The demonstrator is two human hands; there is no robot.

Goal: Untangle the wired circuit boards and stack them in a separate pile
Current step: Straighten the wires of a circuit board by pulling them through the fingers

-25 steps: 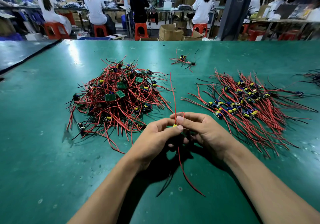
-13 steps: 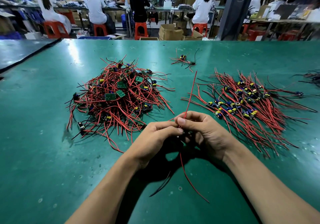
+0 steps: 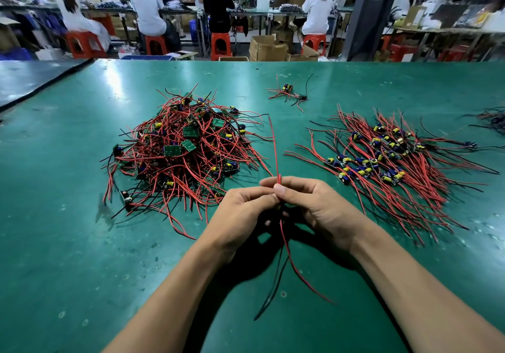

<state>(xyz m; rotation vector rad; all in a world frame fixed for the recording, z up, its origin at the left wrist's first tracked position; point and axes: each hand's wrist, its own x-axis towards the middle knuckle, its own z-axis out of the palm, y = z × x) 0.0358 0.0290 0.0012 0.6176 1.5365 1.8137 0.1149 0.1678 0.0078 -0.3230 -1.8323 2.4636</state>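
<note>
Over a green table (image 3: 68,243), a worker's left hand (image 3: 240,210) and right hand (image 3: 319,207) meet fingertip to fingertip. Both pinch the leads of a single small wired circuit board (image 3: 284,232), whose body is mostly hidden between the fingers. One long red lead (image 3: 274,144) stands up from the pinch; red and black leads hang below. The piece appears free of the tangled heap of red-wired green boards (image 3: 177,153) on the left and is being straightened. The next move likely calls for carrying it right, onto the combed-out pile of wired boards (image 3: 396,166).
</note>
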